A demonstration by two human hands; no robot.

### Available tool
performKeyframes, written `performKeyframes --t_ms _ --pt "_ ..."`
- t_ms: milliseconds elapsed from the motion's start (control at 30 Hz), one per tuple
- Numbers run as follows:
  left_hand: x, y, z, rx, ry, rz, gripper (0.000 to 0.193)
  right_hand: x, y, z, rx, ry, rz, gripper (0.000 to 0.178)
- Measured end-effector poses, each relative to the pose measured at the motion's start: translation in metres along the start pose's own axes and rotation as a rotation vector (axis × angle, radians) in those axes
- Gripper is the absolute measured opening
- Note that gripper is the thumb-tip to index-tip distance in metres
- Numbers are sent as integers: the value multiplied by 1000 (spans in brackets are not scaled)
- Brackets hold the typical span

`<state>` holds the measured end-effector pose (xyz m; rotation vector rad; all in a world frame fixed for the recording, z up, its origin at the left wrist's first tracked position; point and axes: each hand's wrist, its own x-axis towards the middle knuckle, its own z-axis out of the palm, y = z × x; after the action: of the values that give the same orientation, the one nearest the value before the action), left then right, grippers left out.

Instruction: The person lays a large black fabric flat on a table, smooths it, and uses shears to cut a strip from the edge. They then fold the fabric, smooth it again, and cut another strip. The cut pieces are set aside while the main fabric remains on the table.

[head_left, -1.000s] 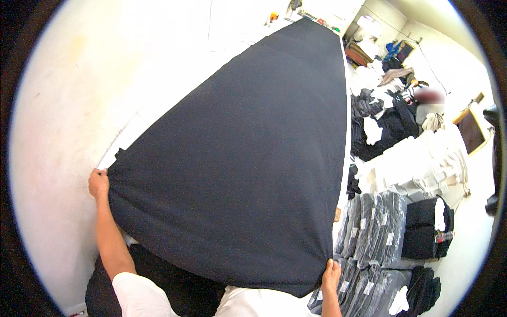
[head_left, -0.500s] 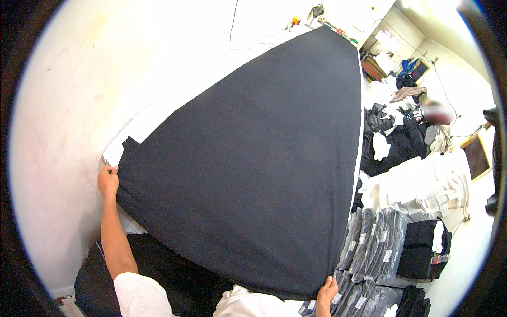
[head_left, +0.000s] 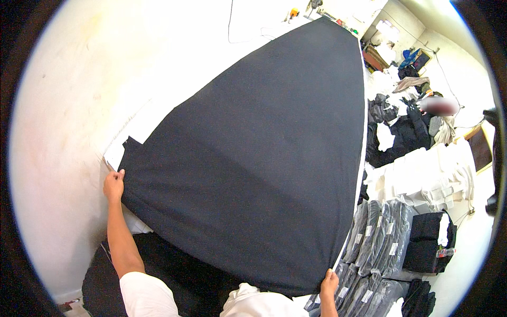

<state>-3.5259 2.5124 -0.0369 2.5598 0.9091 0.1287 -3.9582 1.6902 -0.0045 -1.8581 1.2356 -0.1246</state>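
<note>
A large sheet of black fabric point(head_left: 253, 148) lies spread over a white table point(head_left: 117, 150), whose pale edge shows along the right and at the far left corner. My left hand point(head_left: 113, 185) pinches the fabric's edge at the left corner, close to the wall. At the near right corner, my right hand point(head_left: 329, 282) grips the same fabric, its fingers closed over the edge. Shallow creases run inward from the left hand. Below the near edge hangs or lies more black cloth point(head_left: 158, 269), partly covered by my left arm.
A white wall point(head_left: 58, 132) runs along the left. To the right stand plastic-wrapped dark bundles point(head_left: 383, 232), folded white cloth point(head_left: 422, 177) and a heap of black and white garments point(head_left: 398, 132). Small tools and an orange item point(head_left: 294, 12) sit at the far end.
My left hand has shifted slightly right and down along the fabric corner, and the creases beside it are more marked. The right hand keeps its hold, a little higher. The view has tilted slightly.
</note>
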Motion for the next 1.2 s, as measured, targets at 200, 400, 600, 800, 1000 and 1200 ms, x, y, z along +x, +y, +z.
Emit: performKeyframes --t_ms 200,400,600,800,1000,1200 --pt "-23 -58 -12 524 -1076 -103 135 -33 -13 -14 -429 -769 510 47" --pt "-54 -59 -94 635 -761 75 81 -67 -95 -58 -723 -784 183 67" --pt "-52 -48 -219 -384 -365 212 31 -97 -128 -125 119 -737 182 50" --pt "-27 -10 -278 -931 -213 304 48 -136 -135 -172 415 -501 -36 56" --pt "0 29 -334 -478 205 468 50 -175 -155 -216 639 -438 21 65" --pt "7 -2 -347 -80 67 423 33 -193 -154 -215 654 -714 161 63"
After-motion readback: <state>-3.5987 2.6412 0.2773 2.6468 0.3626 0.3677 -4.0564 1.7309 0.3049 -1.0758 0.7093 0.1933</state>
